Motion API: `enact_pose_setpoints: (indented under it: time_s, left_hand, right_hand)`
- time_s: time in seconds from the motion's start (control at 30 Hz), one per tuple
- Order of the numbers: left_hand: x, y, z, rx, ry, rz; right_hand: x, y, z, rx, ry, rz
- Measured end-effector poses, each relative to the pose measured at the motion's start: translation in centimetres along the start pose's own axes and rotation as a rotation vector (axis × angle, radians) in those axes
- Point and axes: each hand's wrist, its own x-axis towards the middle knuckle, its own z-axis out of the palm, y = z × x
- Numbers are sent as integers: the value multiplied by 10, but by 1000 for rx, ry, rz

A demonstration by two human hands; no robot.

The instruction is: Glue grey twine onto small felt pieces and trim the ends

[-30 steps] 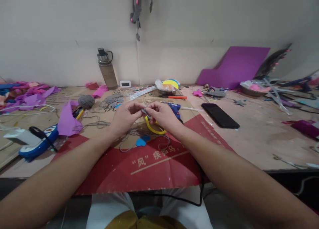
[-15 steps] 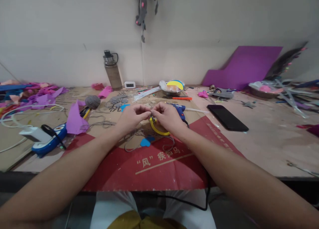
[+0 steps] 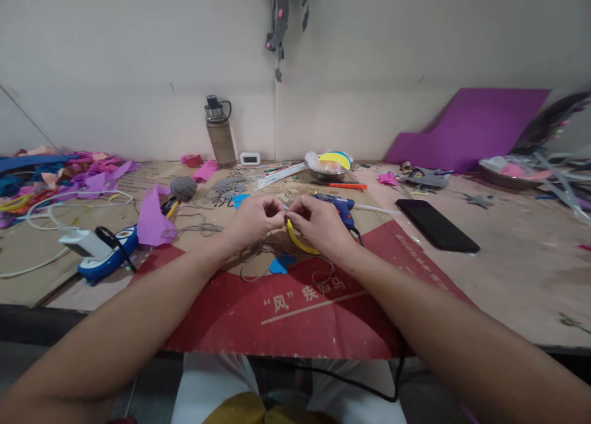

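My left hand (image 3: pixel 256 222) and my right hand (image 3: pixel 321 222) meet fingertip to fingertip above the cardboard, both in a pinch. From under the right fingertips a curved yellow strip (image 3: pixel 302 244) bends down and to the right. What the left fingers pinch is too small to make out. Loose grey yarn (image 3: pixel 249 270) trails over the cardboard below the hands, beside a blue felt cutout (image 3: pixel 281 264). Just behind the right hand lies a blue glue gun (image 3: pixel 344 210), partly hidden by it. Another blue piece (image 3: pixel 240 199) lies behind the left hand.
A grey yarn ball (image 3: pixel 183 189), purple felt (image 3: pixel 154 218) and a power strip (image 3: pixel 111 252) lie left. A bottle (image 3: pixel 220 141) and a bowl (image 3: pixel 330 170) stand at the back. Right of the hands is a phone (image 3: pixel 436 225). Red cardboard (image 3: pixel 295 332) reaches the table's front edge.
The whole view has shifted slightly, so things appear further right. My hands stay together at the fingertips, with small finger movements; the yellow strip remains under the right fingers.
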Motion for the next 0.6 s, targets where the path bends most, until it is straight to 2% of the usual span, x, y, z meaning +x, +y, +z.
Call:
enact_pose_setpoints:
  time_s: [0.17, 0.3, 0.43, 0.6]
  left_hand:
    - [4, -7, -2, -175, 37, -111]
    - [10, -18, -2, -426, 62, -149]
    - [12, -25, 1, -551, 64, -139]
    - [11, -22, 4, -574, 37, -110]
  right_hand:
    - [4, -2, -5, 258, 15, 132]
    - [10, 1, -7, 350, 48, 159]
    - [12, 5, -3, 305, 41, 103]
    - [11, 4, -1, 131, -26, 5]
